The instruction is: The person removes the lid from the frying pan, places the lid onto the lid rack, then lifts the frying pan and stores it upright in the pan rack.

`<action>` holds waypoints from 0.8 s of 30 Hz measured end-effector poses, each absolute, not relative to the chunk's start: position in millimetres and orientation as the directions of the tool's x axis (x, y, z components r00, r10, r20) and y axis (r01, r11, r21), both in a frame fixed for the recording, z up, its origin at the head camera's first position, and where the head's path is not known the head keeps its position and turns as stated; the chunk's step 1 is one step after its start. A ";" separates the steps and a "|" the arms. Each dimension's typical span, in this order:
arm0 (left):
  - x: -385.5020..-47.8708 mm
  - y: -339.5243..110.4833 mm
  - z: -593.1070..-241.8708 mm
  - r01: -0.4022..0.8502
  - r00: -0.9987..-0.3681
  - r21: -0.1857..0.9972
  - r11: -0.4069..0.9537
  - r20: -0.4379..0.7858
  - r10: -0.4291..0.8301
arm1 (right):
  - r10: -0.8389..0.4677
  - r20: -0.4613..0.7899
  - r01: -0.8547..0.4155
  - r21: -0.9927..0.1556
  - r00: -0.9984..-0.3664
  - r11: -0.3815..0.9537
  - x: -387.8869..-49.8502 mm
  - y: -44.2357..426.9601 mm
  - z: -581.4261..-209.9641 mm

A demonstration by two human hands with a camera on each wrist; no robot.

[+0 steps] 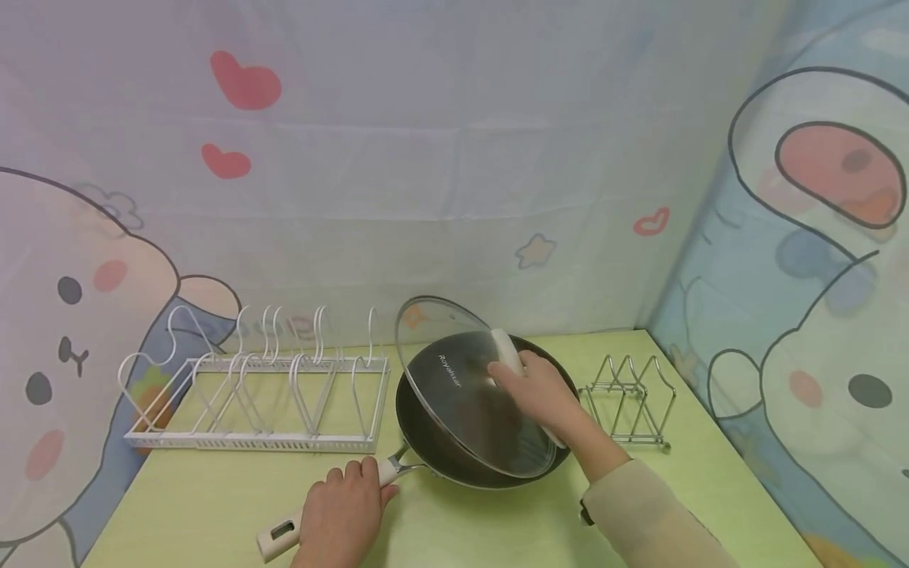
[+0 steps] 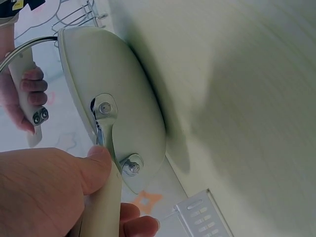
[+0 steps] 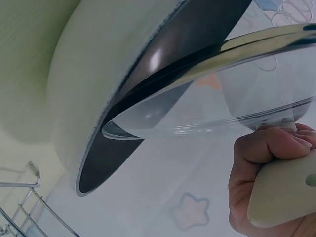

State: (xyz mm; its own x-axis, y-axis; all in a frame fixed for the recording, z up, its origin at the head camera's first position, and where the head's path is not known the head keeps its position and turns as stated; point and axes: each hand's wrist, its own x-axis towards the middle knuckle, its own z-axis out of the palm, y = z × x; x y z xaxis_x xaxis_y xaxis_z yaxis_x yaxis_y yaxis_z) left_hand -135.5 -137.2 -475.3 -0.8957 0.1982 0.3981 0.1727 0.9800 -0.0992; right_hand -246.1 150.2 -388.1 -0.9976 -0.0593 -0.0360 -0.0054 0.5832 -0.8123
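Glass lid [image 1: 470, 410] beneath right hand [image 1: 541, 392]

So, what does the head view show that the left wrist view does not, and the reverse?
Only head view: the dark inside of the pan and the hole in its handle.
Only left wrist view: two bolts joining handle and pan.
Both: left hand on the handle, right hand holding the lid, at least part of the white rack and wire rack.
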 end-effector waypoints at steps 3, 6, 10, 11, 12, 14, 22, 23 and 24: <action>-135.3 -137.5 -474.7 0.174 -0.900 -0.094 0.980 0.388 0.197 | -0.042 -0.046 0.014 -0.820 -0.998 0.572 -247.1 150.5 -389.3; -135.4 -137.8 -474.8 0.175 -0.902 -0.094 0.980 0.384 0.198 | -0.024 -0.060 0.037 -0.834 -0.998 0.551 -248.4 151.4 -390.6; -135.6 -137.6 -475.0 0.173 -0.903 -0.095 0.980 0.383 0.196 | -0.011 -0.086 0.070 -0.869 -0.996 0.489 -248.5 152.8 -391.3; -135.5 -137.5 -475.0 0.171 -0.903 -0.094 0.981 0.382 0.194 | -0.013 -0.094 0.077 -0.880 -0.996 0.469 -248.4 153.1 -391.5; -135.4 -137.4 -475.0 0.168 -0.905 -0.094 0.981 0.381 0.192 | -0.013 -0.099 0.083 -0.888 -0.995 0.453 -248.2 153.5 -391.6; -135.2 -137.2 -474.8 0.165 -0.906 -0.090 0.982 0.380 0.187 | -0.015 -0.112 0.095 -0.902 -0.994 0.421 -247.6 154.0 -391.3; -135.0 -136.4 -474.7 0.165 -0.904 -0.091 0.982 0.385 0.188 | -0.046 -0.139 0.118 -0.944 -0.989 0.309 -246.1 155.9 -391.5; -135.0 -136.4 -474.7 0.166 -0.904 -0.091 0.982 0.384 0.189 | -0.049 -0.142 0.122 -0.947 -0.989 0.296 -246.1 156.1 -391.8; -135.0 -136.3 -474.6 0.167 -0.904 -0.091 0.982 0.382 0.189 | -0.050 -0.147 0.126 -0.950 -0.988 0.286 -245.9 156.1 -392.0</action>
State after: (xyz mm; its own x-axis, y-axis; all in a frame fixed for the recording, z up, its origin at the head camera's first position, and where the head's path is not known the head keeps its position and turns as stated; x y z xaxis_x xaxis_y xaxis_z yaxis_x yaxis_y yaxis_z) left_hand -135.0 -136.3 -474.6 -0.9044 0.1892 0.3825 0.1669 0.9818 -0.0911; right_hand -245.9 156.1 -392.0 -0.9879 -0.0504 -0.1467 0.1265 0.2861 -0.9498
